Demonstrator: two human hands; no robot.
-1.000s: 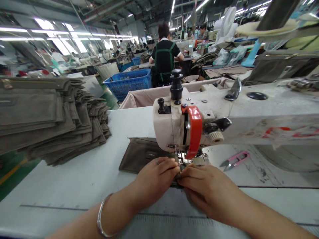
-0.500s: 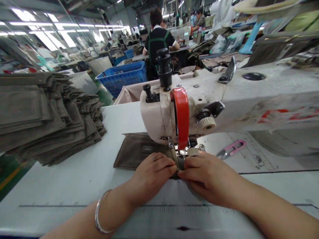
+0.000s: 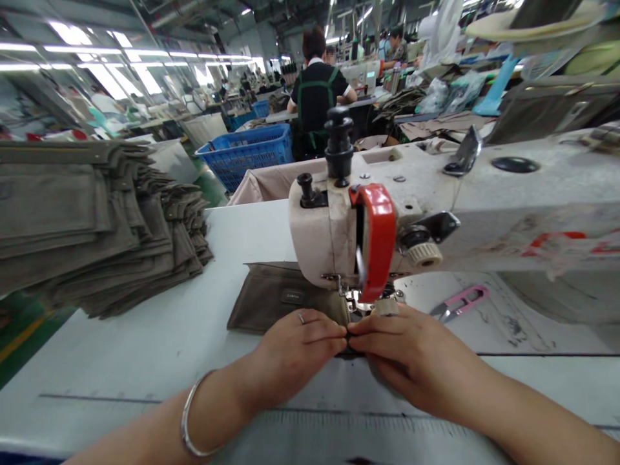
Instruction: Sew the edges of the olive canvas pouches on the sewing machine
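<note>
A brown fabric piece (image 3: 278, 298) with a small dark label lies flat on the white table (image 3: 159, 342), running under the sewing machine (image 3: 368, 226) head. My left hand (image 3: 295, 352), with a ring and a silver bracelet on the wrist, presses its closed fingers on the fabric's near edge just left of the needle. My right hand (image 3: 407, 358) meets it fingertip to fingertip, pinching the same fabric edge in front of the presser foot (image 3: 361, 302). The fabric under my hands is mostly hidden.
A tall stack of folded brown fabric pieces (image 3: 97, 219) sits at the left. Pink thread snips (image 3: 460, 302) lie on the table to the right of the needle. A blue basket (image 3: 249, 152) and a person in a black shirt (image 3: 317, 97) are beyond the table.
My hands stay pinched together on the fabric edge at the needle; they shifted slightly. The view swung a little to the left and back.
</note>
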